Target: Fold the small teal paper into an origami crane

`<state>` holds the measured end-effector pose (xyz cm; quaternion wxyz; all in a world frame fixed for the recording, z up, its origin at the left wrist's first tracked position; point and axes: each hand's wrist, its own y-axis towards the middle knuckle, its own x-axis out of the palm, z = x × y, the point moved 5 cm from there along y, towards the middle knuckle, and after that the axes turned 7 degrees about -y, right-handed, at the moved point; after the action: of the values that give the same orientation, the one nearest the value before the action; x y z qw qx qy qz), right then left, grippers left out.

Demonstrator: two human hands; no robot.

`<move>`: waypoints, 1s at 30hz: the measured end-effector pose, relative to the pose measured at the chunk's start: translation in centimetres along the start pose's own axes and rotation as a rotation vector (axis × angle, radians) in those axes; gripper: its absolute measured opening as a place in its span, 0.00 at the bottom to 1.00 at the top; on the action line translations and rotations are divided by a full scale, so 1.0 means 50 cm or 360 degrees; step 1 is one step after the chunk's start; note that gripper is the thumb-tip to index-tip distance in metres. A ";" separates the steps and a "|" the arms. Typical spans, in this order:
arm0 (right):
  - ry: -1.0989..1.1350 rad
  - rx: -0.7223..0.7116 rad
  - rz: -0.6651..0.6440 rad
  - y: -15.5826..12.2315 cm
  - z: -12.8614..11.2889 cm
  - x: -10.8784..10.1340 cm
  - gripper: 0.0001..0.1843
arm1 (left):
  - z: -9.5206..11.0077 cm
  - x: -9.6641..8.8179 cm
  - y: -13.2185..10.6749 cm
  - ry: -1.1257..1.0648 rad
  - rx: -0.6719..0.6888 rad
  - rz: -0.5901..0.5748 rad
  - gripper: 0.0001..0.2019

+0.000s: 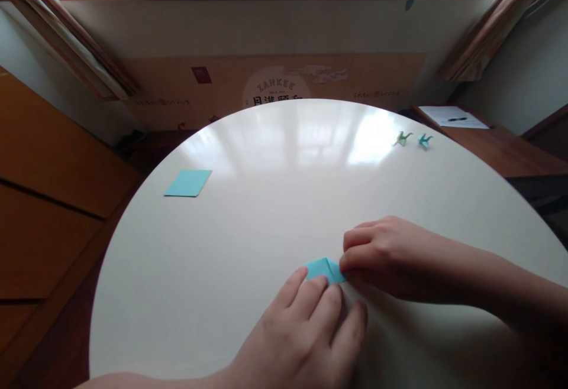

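A small folded piece of light blue paper (323, 269) lies on the round white table (248, 241) near its front edge. My left hand (306, 330) rests on the paper's near side with its fingers laid flat and pressed on it. My right hand (390, 259) comes in from the right, fingers curled together, fingertips pressing the paper's right corner. Much of the paper is hidden under both hands.
A flat light blue sheet (188, 182) lies at the table's left. Two small folded paper figures, one green (402, 138) and one blue (425, 140), stand at the far right. A side desk with white paper and a pen (452, 117) sits beyond. A wooden cabinet (39, 200) stands left.
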<state>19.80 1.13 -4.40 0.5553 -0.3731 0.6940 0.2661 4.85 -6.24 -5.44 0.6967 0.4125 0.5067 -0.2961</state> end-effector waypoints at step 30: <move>0.0387 0.0028 0.0306 0.007 0.022 -0.003 0.09 | -0.007 -0.001 0.006 -0.0088 -0.0073 -0.0147 0.24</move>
<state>20.17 2.21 -4.52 0.4424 -0.3293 0.7910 0.2648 4.93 -5.77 -5.34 0.7054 0.3642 0.5125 -0.3274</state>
